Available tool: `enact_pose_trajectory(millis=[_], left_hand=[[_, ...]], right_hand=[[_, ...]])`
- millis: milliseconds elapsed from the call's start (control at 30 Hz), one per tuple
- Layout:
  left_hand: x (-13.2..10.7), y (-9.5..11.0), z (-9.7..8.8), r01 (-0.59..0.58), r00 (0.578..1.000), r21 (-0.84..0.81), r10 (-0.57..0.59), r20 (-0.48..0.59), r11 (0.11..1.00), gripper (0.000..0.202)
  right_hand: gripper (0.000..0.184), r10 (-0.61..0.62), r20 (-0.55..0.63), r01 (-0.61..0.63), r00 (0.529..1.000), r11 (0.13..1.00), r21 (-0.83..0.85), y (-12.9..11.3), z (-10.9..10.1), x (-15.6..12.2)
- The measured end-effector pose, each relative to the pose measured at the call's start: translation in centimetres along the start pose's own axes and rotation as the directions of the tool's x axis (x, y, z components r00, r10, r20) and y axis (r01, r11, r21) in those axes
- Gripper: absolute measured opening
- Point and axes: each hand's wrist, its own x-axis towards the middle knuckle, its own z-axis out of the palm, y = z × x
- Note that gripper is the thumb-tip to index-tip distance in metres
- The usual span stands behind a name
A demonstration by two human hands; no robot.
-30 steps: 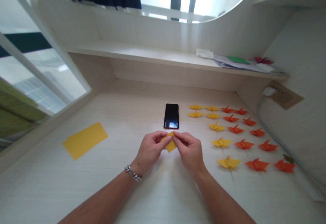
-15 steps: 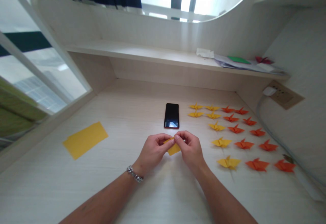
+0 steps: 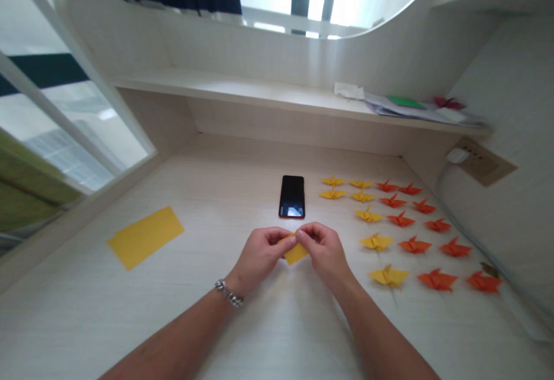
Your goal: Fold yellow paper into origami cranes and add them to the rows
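Left hand (image 3: 257, 253) and right hand (image 3: 325, 253) pinch yellow origami paper (image 3: 296, 255) — apparently folded — in their fingers (image 3: 284, 247), a smartphone (image 3: 292, 196) just beyond.

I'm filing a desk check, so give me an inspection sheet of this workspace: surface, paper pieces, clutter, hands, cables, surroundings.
Surface: pale desk, faint grain.
Paper pieces: small yellow paper in hand; yellow sheets overlapping at left; yellow cranes and orange cranes in rows at right.
Clutter: phone, flat near the middle.
Hands: left hand, bracelet at its wrist, and right hand both grip the small yellow paper.
Cables: grey cable from white plug, running along the right side.
Surroundings: shelf bearing papers; wall socket at right.
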Motion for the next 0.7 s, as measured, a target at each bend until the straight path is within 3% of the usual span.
enact_pose_trajectory(millis=[133,300,533,700], left_hand=[[0.0,0.2,0.0,0.06,0.998,-0.022,-0.06,-0.008,0.998,0.026],[0.0,0.2,0.0,0.051,0.998,-0.054,-0.054,-0.045,0.997,0.028],[-0.1,-0.2,0.1,0.042,0.999,-0.258,-0.042,0.007,0.965,0.031],[-0.3,0.1,0.6,0.051,0.998,-0.144,-0.048,0.027,0.988,0.038]], right_hand=[[0.019,-0.009,-0.064,0.008,0.998,1.0,-0.013,0.1,0.0,0.1],[0.02,-0.003,-0.088,0.002,0.996,1.0,-0.011,-0.3,0.3,-0.1],[0.02,0.0,-0.156,0.0,0.988,1.0,0.006,-0.6,0.4,-0.2],[0.02,-0.004,-0.194,0.009,0.981,1.0,0.027,-0.9,0.3,-0.2]])
